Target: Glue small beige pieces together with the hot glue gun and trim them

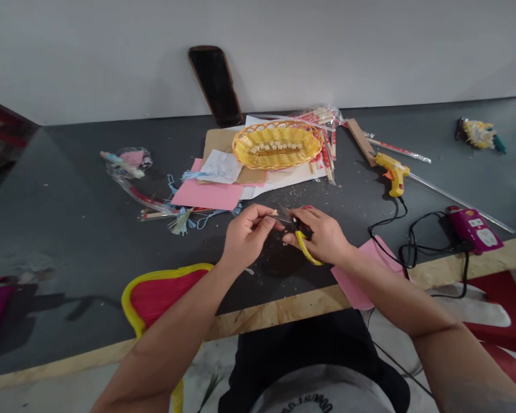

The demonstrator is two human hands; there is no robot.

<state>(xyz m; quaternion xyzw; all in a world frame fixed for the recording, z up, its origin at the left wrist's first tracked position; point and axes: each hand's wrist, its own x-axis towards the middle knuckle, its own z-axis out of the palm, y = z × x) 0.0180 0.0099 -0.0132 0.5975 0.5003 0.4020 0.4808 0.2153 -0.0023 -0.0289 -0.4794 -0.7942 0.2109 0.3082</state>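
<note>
My right hand [329,236] is closed around a pair of scissors [303,245] with a yellow handle. Their blades point left toward my left hand [246,236]. Thumb and fingers of the left hand pinch a small pale piece [276,213], with the blades right beside it. Whether the blades touch the piece, I cannot tell. Fine pale crumbs lie on the dark tabletop around both hands. Beyond them stands a yellow woven basket [241,150] with a row of small pale pieces inside.
Pink paper [210,195], a white sheet [219,166] and blue tassels lie left of the basket. A phone [215,86] leans on the wall. At right are a yellow glue gun [393,172], its cord and a purple power box [475,229]. A red-and-yellow shape [167,295] overlaps the front edge.
</note>
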